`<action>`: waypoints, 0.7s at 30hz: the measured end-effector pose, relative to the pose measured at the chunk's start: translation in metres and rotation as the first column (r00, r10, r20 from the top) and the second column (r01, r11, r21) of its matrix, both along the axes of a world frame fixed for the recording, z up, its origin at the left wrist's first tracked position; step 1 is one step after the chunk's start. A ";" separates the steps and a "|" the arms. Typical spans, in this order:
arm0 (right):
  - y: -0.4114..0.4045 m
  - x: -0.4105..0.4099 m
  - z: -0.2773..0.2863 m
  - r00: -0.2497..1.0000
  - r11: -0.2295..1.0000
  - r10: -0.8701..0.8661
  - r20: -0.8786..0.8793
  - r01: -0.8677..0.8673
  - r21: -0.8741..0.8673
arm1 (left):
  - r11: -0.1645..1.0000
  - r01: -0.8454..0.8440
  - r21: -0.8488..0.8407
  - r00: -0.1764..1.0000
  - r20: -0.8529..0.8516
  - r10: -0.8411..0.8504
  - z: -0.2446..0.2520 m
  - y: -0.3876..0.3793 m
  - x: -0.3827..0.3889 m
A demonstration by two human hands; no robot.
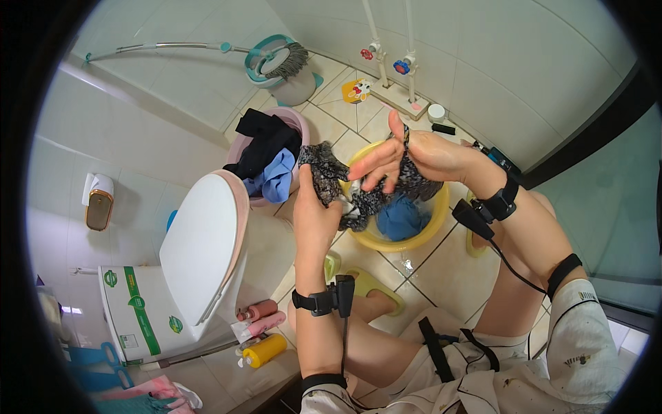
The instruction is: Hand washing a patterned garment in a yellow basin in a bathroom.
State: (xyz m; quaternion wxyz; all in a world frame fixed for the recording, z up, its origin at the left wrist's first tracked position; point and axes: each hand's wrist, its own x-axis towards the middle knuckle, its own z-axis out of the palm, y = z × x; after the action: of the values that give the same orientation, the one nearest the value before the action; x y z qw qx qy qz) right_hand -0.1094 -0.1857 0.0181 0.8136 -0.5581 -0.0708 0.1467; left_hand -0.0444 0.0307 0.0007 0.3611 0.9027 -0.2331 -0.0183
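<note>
A black-and-white patterned garment (327,199) is stretched between my two hands above a yellow basin (442,217). My left hand (316,222) grips the bunched cloth at its left side, thumb on top. On the other side, my right hand (408,155) has its fingers spread, and a narrow band of the garment runs over it between thumb and palm. Some white fabric shows within the folds. Below, a wet blue cloth (401,217) lies in the basin's water. Part of the basin is hidden behind my right hand and the garment.
Left of the basin, a pink tub (301,121) holds black and blue clothes. A lidded toilet (199,248) stands nearer me, with bottles (264,352) beside it. A mop bucket (289,93) and valved pipes (385,62) stand at the back.
</note>
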 end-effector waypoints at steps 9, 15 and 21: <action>0.059 0.017 -0.045 0.977 0.964 -0.184 0.112 0.201 -0.173 | 0.986 0.169 0.002 0.949 0.271 -0.163 0.019 -0.017 -0.024; 0.066 0.016 -0.075 0.944 0.396 0.000 0.331 0.304 -0.867 | 0.973 0.222 0.069 0.950 0.209 -0.232 0.023 -0.031 -0.051; 0.064 0.020 -0.076 0.961 -0.189 0.217 -0.171 -0.131 -0.973 | 0.958 0.228 0.174 0.931 0.249 -0.267 0.010 -0.030 -0.052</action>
State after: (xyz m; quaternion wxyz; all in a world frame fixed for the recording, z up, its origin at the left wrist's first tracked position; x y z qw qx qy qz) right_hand -0.0896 -0.1215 -0.0583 0.0717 -0.9670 -0.0331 0.2423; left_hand -0.0965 0.0009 0.0110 0.2554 0.8835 -0.3903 0.0428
